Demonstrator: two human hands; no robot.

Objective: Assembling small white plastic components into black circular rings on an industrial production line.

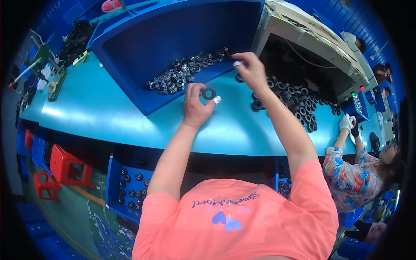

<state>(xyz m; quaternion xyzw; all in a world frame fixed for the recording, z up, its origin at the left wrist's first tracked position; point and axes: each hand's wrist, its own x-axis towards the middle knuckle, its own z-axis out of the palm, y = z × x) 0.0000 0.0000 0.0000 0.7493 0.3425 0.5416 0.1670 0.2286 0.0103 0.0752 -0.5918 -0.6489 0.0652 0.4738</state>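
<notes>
My left hand (197, 106) is over the teal table, its fingers closed round a black ring (209, 94) with an open centre. White wrap covers a fingertip on it. My right hand (251, 73) is at the right end of a tilted blue bin (143, 102), fingers pinched together and slightly blurred. Something dark shows at its fingertips, too unclear to name. Small shiny metal parts (173, 77) lie heaped in the bin. To the right of my right hand spreads a pile of black rings (299, 97) on the table.
A pale-framed machine (305, 30) with a dark opening stands behind the rings. At the right a co-worker's gloved hand (346, 123) is beside a small blue bin (359, 104). Below the table are a bin of black wheels (113, 182) and red stools (63, 162).
</notes>
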